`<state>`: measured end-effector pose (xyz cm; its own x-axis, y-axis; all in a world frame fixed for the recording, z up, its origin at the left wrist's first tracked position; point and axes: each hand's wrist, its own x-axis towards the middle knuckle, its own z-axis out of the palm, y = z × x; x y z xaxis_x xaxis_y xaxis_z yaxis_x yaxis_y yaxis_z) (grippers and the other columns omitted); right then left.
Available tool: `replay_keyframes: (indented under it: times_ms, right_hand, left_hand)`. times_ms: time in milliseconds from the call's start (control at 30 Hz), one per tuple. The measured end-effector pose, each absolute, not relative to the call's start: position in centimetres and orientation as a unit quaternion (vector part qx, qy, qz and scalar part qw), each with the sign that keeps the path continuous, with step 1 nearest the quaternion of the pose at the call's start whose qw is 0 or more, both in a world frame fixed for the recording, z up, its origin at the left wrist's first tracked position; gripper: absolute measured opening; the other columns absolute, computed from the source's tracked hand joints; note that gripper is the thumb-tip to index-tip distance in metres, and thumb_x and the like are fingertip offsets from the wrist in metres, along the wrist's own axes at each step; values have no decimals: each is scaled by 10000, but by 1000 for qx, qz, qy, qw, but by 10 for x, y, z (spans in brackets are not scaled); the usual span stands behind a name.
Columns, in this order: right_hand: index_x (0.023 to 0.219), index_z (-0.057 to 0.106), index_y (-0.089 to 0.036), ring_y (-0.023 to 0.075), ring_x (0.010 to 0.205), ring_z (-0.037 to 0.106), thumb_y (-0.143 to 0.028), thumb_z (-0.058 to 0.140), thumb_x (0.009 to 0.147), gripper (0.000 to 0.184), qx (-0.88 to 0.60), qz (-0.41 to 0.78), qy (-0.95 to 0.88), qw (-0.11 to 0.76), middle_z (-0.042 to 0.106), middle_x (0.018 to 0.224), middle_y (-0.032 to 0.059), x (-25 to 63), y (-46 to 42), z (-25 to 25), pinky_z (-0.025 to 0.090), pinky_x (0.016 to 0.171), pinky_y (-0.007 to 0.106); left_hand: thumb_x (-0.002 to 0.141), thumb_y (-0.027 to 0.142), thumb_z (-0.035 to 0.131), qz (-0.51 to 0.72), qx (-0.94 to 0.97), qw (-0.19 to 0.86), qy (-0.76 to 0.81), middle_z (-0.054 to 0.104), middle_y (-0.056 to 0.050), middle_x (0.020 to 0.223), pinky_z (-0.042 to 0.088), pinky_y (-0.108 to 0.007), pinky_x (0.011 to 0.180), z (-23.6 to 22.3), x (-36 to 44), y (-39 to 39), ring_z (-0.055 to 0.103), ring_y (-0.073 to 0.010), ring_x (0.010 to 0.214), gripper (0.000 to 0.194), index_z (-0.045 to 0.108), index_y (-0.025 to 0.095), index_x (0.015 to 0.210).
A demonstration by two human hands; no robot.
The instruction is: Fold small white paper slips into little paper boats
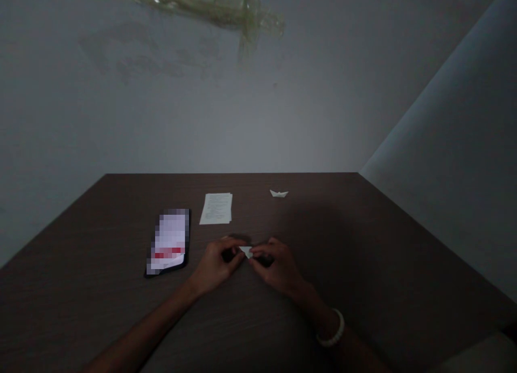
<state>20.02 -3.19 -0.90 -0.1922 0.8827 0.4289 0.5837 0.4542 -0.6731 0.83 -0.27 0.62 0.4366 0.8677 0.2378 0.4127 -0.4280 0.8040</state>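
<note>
Between my two hands is a small folded piece of white paper (246, 251), its visible part shaped like a triangle pointing down. My left hand (218, 262) pinches its left side between thumb and fingers. From the other side, the thumb and fingers of my right hand (278, 266) close on the paper's right edge. Fingertips cover parts of the folded paper. Beyond my hands, a little to the right, a small white paper boat (279, 194) sits on the table.
A stack of printed paper sheets (216, 209) lies beyond my left hand. Left of that hand is a phone (168, 241) with a lit, blurred screen. The dark wooden table (363, 287) meets a grey wall (258, 120) at the back. A white bracelet (336, 330) circles my right wrist.
</note>
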Motion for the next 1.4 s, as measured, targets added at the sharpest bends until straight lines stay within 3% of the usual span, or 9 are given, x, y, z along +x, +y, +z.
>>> replay_keyframes:
  times_ms: [533, 1000, 1400]
  right_hand:
    - [960, 696, -234, 170, 712, 581, -180, 689, 771, 196, -489, 197, -752, 394, 720, 775, 15, 200, -33, -7, 464, 671, 286]
    - [1126, 651, -226, 171, 742, 578, -137, 646, 770, 367, -472, 184, -770, 387, 701, 811, 21, 197, -31, -10, 464, 726, 298]
    - [1065, 684, -211, 149, 685, 562, -93, 623, 765, 328, -503, 197, -750, 383, 659, 737, 6, 197, -29, -10, 456, 655, 261]
  left_hand:
    - [820, 219, 580, 352, 785, 330, 390, 658, -25, 826, 458, -275, 668, 9, 9, -4, 578, -149, 724, 157, 676, 177, 937]
    - [780, 176, 567, 363, 782, 301, 408, 617, -19, 782, 452, -264, 640, 7, 8, -5, 572, -145, 693, 166, 648, 155, 924]
    - [823, 159, 536, 364, 823, 243, 362, 701, -56, 867, 486, -337, 744, 8, 11, -6, 598, -194, 821, 226, 706, 178, 972]
